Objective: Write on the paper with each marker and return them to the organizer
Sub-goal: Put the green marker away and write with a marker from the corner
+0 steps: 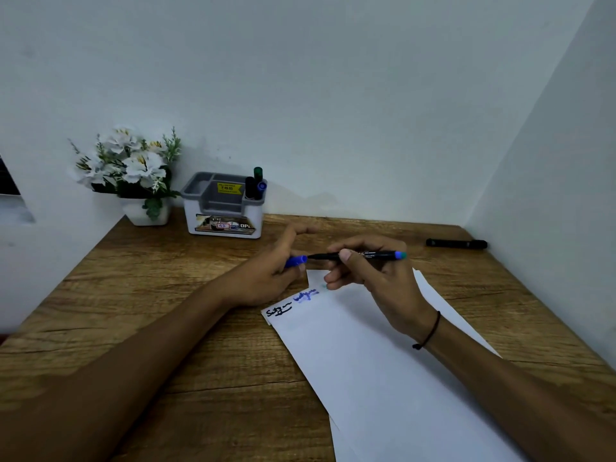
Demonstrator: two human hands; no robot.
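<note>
My right hand (370, 278) holds a black-barrelled marker (373, 255) level above the top of the white paper (383, 378), its tip pointing left. My left hand (270, 271) pinches the blue cap (296, 261), just off the marker's tip. The paper lies slanted on the wooden desk and carries black and blue scribbles (293, 303) near its top edge. The grey and white organizer (224, 205) stands at the back against the wall, with three markers (255, 186) upright in its right compartment.
A pot of white artificial flowers (130, 175) stands left of the organizer. A black marker (456, 243) lies on the desk (166, 295) at the back right, near the side wall. Walls close the desk at the back and the right.
</note>
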